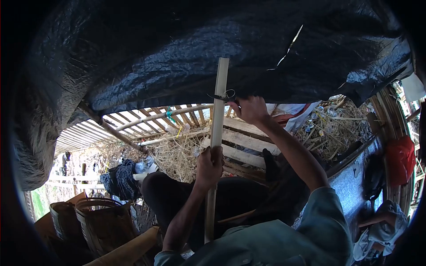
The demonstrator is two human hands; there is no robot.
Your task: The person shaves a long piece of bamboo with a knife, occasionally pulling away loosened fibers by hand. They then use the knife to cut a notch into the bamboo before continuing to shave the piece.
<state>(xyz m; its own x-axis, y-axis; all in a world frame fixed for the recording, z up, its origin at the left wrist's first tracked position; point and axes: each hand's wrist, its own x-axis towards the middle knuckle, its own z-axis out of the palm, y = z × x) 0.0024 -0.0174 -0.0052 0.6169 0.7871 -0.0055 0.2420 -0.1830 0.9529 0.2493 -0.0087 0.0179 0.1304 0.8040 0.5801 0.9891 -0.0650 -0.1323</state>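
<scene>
My left hand point(209, 167) is wrapped around a long pale bamboo slat point(217, 119), which runs from near my lap up toward the black plastic sheet. Higher on the slat, my right hand point(251, 109) is closed, its thumb close to the slat's right edge. A thin dark knife blade point(218, 96) crosses the slat there, its handle hidden in my right fist. Beside the blade stands a fine pale curl of shaving point(229, 93). The slat's lower end passes behind my left forearm and shirt.
Black plastic sheeting point(168, 57) hangs low ahead, with a torn slit. Below it are wooden boards point(246, 139), dry straw point(177, 155) and a slatted bamboo fence point(88, 135). Woven baskets point(104, 221) stand at lower left; a red bag point(400, 159) hangs at right.
</scene>
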